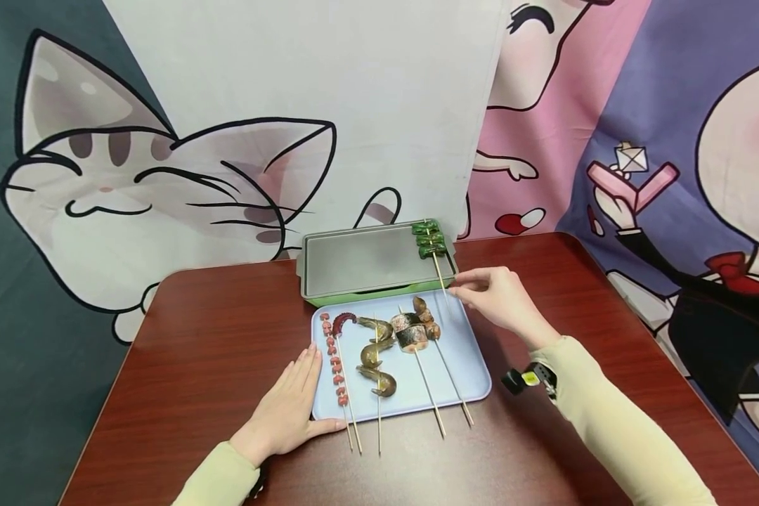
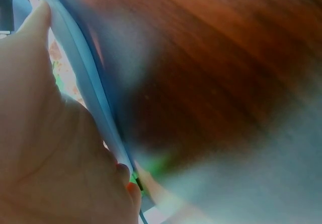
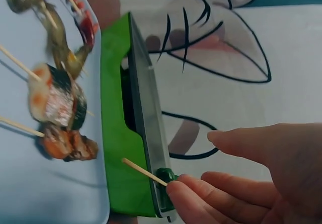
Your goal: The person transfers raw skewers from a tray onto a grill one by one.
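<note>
A skewer of green peppers lies across the right end of the grey plate of a green grill, its stick sticking out over the front edge. By that stick is my right hand; the right wrist view shows its thumb spread away from the fingers, with fingertips at the stick. My left hand rests flat along the left edge of a light blue tray, thumb at the near corner. On the tray lie a shrimp skewer, a dark-skinned fish-like skewer and a brown-chunk skewer.
At the tray's left side are a skewer of small red pieces and a dark red tentacle skewer. Several stick ends overhang the tray's near edge. All stands on a reddish-brown wooden table, with a cartoon-printed cloth behind.
</note>
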`<state>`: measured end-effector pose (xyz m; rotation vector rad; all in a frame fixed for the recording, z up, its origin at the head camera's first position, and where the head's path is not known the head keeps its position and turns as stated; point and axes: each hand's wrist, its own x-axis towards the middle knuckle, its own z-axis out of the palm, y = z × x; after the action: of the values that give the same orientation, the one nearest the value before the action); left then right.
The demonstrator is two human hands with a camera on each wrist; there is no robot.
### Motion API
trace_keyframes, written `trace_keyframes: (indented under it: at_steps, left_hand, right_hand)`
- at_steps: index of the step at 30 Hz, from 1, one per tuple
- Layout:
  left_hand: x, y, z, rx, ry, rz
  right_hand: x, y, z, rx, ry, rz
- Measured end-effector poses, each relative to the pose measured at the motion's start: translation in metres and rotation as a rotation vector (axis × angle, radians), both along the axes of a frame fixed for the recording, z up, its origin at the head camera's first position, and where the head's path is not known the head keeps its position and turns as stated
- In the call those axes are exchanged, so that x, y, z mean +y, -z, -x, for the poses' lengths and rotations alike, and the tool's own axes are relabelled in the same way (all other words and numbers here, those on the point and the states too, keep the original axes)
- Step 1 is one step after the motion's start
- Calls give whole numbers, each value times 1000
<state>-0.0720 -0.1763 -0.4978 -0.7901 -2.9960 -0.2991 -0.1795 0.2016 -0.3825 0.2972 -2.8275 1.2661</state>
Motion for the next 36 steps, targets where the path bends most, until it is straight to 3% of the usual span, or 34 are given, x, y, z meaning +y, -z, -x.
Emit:
trace_keyframes:
  at_steps: [6, 13, 23, 30, 36]
  left_hand:
    - [1, 1, 0, 10, 7, -1]
    - [1, 2, 0, 15, 8, -4]
    - [-2, 2, 1, 13, 1, 3]
    - [-1, 1, 0, 18, 3, -9]
    - [-1, 4, -1, 41, 5, -13]
  right_hand:
    - [8, 7, -31, -13, -13, -45]
    - [11, 31, -54, -68, -37, -77]
    - [-4, 72, -68, -167, -173, -84]
    - [-12, 82, -74, -177, -184, -67]
    - [-14, 83, -75, -253, -209, 17]
